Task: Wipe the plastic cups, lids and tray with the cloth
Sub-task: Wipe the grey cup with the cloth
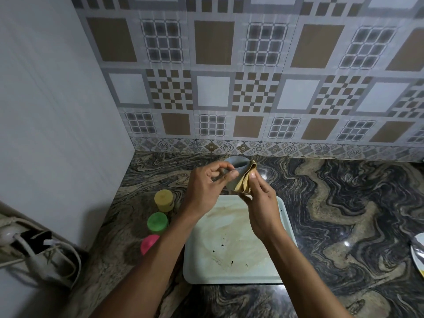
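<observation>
My left hand [204, 187] grips a grey plastic cup [237, 165] by its rim, held in the air above the far end of the tray. My right hand [258, 198] presses a folded yellow-brown cloth [246, 180] against the cup's right side. Below them lies a pale stained tray [231, 244] on the counter. Left of the tray stand a yellow cup [163, 200], a green cup [157, 222] and a pink cup [149, 243] in a row. My left forearm partly hides the pink cup.
The marbled stone counter [344, 214] runs to a tiled wall at the back. A white wall closes the left side, with a socket and cables [39, 253] at its foot. A plate's edge [418, 255] shows at the far right.
</observation>
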